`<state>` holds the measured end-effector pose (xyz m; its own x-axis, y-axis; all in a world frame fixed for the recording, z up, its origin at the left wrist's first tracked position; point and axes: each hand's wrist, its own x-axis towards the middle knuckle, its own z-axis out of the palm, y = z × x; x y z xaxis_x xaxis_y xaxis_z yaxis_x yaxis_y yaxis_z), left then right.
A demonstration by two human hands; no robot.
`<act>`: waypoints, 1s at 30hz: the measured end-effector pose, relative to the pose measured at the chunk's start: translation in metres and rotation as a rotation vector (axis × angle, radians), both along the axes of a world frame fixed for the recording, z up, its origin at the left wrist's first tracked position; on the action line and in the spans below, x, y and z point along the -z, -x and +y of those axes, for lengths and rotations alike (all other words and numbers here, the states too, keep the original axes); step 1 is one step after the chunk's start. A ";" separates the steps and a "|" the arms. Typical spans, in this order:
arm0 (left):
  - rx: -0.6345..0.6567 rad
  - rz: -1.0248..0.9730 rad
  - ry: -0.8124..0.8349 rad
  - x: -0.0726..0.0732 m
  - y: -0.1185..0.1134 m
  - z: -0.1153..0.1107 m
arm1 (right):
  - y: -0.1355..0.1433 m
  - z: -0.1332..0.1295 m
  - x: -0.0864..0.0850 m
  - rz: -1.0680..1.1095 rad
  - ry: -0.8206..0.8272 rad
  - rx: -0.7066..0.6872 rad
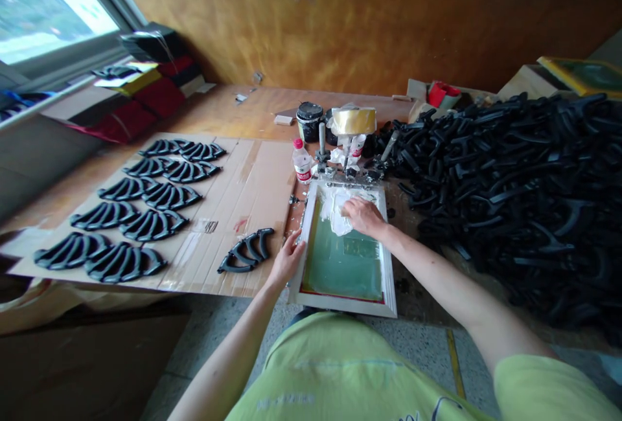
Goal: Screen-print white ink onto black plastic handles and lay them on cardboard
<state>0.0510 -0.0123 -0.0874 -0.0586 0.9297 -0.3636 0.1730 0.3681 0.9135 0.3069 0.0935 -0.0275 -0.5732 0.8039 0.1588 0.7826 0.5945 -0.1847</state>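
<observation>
A silk-screen printing frame (389, 278) with a pale metal border and green mesh lies in front of me. My left hand (288, 258) grips its left border, with the fingers partly out of sight. Over the upper part of the mesh, my right hand (363, 216) has its fingers bunched on a crumpled white cloth or tissue (343, 224) pressed to the surface. Whitish smears surround it there. A hinge clamp (340, 177) holds the frame's far end. To the left, one black curved, ribbed plastic part (247, 250) lies on a cardboard sheet (253, 181).
Paired rows of black ribbed parts (155, 223) cover the cardboard's left side. A large heap of black parts (515, 201) rises at right. Behind the frame stand a red-capped bottle (302, 163), a dark tub (310, 124) and a tape roll (354, 121).
</observation>
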 end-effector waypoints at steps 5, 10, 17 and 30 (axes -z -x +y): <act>-0.020 0.011 -0.021 0.002 0.000 -0.002 | -0.020 -0.021 -0.010 0.039 0.063 -0.276; -0.019 0.011 -0.025 -0.005 -0.002 -0.003 | -0.016 -0.015 -0.005 0.095 -0.010 -0.132; -0.024 -0.065 0.027 -0.021 -0.003 -0.003 | -0.017 -0.018 -0.001 0.196 0.033 -0.183; -0.115 -0.271 -0.369 -0.146 -0.016 0.053 | -0.104 0.056 -0.010 0.474 -0.034 0.655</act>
